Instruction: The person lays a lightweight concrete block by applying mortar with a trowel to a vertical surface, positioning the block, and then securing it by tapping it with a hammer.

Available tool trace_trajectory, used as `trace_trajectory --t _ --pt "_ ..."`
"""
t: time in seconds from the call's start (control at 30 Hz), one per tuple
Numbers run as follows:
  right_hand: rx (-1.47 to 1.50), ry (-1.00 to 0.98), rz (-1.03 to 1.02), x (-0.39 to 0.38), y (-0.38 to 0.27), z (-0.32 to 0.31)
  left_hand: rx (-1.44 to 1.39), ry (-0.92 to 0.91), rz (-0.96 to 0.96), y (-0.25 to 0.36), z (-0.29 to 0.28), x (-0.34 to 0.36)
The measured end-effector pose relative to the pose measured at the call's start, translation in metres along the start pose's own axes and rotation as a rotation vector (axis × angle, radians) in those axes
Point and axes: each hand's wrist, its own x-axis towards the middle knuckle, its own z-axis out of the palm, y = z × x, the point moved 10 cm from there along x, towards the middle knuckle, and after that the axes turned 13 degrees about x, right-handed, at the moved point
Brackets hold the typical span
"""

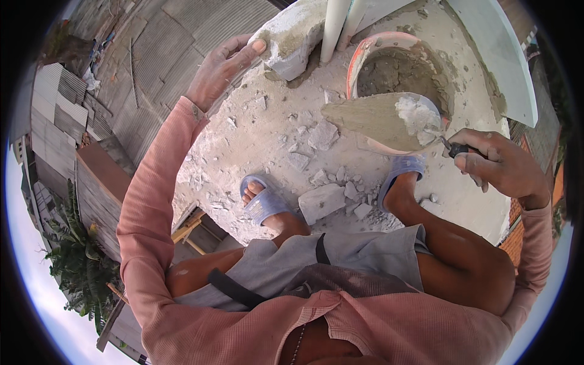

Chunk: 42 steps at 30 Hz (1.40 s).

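Note:
My right hand (502, 163) is closed round the dark handle of a pointed trowel (374, 118). Wet grey mortar coats its blade, with a whitish patch near the handle end. The blade lies across the near side of an orange-rimmed bucket (351, 73), hiding part of it. Inside the bucket is grey mortar (395, 70). At the upper left, my left hand (220, 68) grips the end of a whitish block (292, 45) with mortar on it. The thumb presses on the block's end; the other fingers are partly hidden along its outer side.
I squat in blue sandals on a raised, dusty slab (243, 140) strewn with rubble. A larger broken chunk (322, 202) lies between my feet. White pipes (334, 27) rise beside the block. A pale panel (502, 61) stands right. Beyond the slab's left edge, corrugated roofs (176, 36) lie below.

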Motion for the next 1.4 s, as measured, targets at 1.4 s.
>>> trace_trajectory --t 1.4 --pt "0.910 0.733 -0.322 0.261 -0.017 0.288 0.127 -0.377 0.220 -0.016 0.001 0.060"
